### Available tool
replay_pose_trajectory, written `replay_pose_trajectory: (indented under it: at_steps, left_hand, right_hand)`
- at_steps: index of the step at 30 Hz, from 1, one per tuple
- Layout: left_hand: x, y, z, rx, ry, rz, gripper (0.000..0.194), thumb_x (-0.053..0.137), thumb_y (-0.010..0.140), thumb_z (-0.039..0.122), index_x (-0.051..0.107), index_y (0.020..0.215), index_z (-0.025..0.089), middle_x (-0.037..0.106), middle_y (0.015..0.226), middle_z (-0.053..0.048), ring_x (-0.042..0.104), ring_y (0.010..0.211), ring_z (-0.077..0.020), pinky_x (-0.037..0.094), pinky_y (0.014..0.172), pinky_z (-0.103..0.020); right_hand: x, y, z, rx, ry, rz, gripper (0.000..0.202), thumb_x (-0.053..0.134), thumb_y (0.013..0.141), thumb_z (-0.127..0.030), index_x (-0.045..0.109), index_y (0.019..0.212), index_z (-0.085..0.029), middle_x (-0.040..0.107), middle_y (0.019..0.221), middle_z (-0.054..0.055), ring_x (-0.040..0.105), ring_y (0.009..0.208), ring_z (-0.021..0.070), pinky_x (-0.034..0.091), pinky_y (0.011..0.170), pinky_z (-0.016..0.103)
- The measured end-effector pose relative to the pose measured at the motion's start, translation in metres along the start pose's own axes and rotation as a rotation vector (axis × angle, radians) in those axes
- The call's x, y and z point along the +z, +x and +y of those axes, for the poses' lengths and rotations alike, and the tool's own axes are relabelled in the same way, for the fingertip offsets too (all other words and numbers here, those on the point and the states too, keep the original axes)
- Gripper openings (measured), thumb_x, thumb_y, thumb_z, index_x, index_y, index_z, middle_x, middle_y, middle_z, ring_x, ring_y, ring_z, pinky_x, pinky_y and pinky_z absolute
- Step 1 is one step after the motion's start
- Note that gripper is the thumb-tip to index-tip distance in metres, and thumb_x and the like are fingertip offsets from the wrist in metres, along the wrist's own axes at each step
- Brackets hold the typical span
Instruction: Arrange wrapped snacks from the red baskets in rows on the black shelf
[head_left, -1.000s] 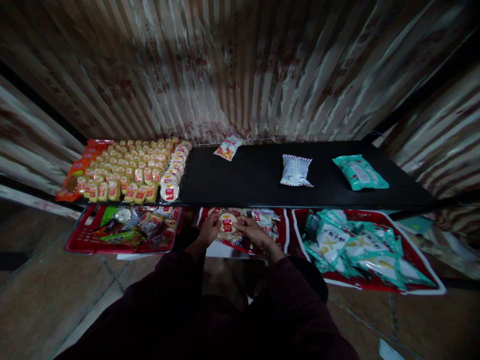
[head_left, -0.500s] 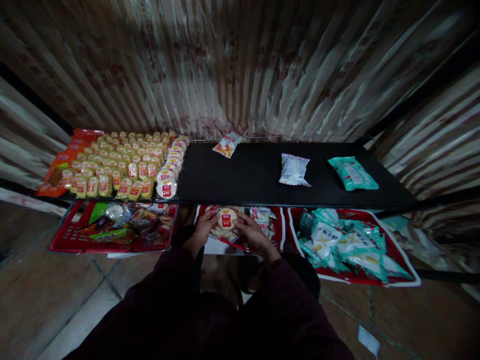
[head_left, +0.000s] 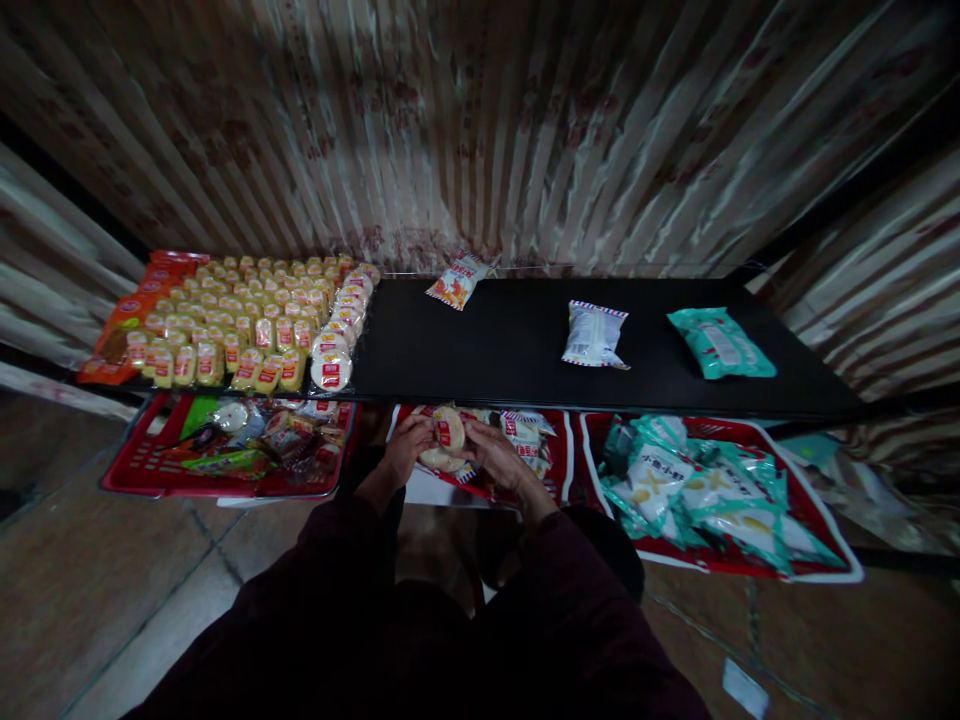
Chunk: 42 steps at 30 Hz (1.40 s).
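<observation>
Between my two hands, over the middle red basket (head_left: 568, 455), is a round wrapped cracker (head_left: 448, 428) with a red label, now tilted. My left hand (head_left: 405, 450) is closed on its left edge, and my right hand (head_left: 495, 452) grips its right side. More round crackers (head_left: 441, 460) lie in the basket beneath. White snack bags (head_left: 527, 438) with striped edges sit to the right of my right hand. On the black shelf above, a column of similar round crackers (head_left: 331, 370) stands beside the rows of small yellow wrapped cakes (head_left: 244, 320).
On the black shelf (head_left: 465, 365) lie an orange bag (head_left: 124, 325), a red-and-white snack bag (head_left: 457, 280), a white striped bag (head_left: 595, 335) and a teal bag (head_left: 721, 343). The left basket (head_left: 135, 465) holds mixed snacks; the right basket (head_left: 840, 540) holds teal-and-white bags (head_left: 724, 490).
The round cracker has been turned from facing me to a tilt, and shifted slightly left and up. My right hand has moved a little left with it. The view has shifted slightly.
</observation>
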<state>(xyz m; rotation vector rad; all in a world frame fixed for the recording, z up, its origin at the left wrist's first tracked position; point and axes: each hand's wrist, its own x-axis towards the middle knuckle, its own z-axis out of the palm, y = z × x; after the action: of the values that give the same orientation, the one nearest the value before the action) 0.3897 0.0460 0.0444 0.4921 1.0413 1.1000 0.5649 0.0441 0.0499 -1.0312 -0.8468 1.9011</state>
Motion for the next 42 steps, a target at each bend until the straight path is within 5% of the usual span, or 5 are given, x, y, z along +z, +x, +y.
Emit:
replay_pose_trajectory:
  at_steps: [8,20,30,35,42]
  left_hand:
    - [0.0,-0.007,0.005,-0.074,-0.073,-0.244,0.041,0.068,0.073,0.04,0.063,0.105,0.015,0.066,0.109,-0.012,0.058,0.106,-0.0243,0.043,0.093,-0.036]
    - [-0.013,0.01,-0.003,-0.147,-0.153,-0.084,0.041,0.062,0.069,0.029,0.059,0.108,0.017,0.066,0.108,-0.011,0.055,0.113,-0.0249,0.047,0.092,-0.04]
    - [-0.012,0.005,0.007,-0.17,-0.18,-0.147,0.049,0.062,0.069,0.033,0.057,0.114,0.016,0.066,0.107,-0.012,0.057,0.109,-0.0282,0.046,0.091,-0.047]
    - [-0.007,-0.002,0.009,-0.16,-0.186,-0.173,0.045,0.067,0.069,0.03,0.057,0.112,0.018,0.066,0.106,-0.011,0.06,0.104,-0.0257,0.047,0.089,-0.044]
    - [-0.002,-0.004,0.003,-0.13,-0.16,-0.197,0.039,0.077,0.066,0.026,0.061,0.101,0.019,0.066,0.095,-0.005,0.063,0.085,-0.017,0.051,0.076,-0.031]
  right_hand:
    - [-0.006,0.004,0.003,-0.119,-0.246,-0.057,0.052,0.074,0.068,-0.044,0.063,0.116,-0.028,0.064,0.116,0.004,0.06,0.106,0.0213,0.046,0.094,0.037]
    - [-0.003,-0.001,0.0,-0.116,-0.239,-0.034,0.051,0.073,0.068,-0.045,0.064,0.114,-0.025,0.068,0.103,0.004,0.061,0.1,0.0192,0.047,0.091,0.034]
    - [-0.003,-0.001,-0.001,-0.119,-0.267,-0.033,0.05,0.072,0.069,-0.046,0.064,0.113,-0.025,0.068,0.103,0.005,0.06,0.102,0.0205,0.045,0.093,0.037]
    - [0.001,-0.003,-0.001,-0.162,-0.486,0.018,0.055,0.069,0.07,-0.05,0.061,0.118,-0.024,0.065,0.11,0.006,0.059,0.103,0.0213,0.044,0.093,0.039]
    - [0.011,-0.01,0.005,-0.417,-0.9,0.103,0.061,0.068,0.071,-0.049,0.055,0.125,-0.024,0.051,0.13,0.011,0.045,0.122,0.0266,0.034,0.105,0.044]
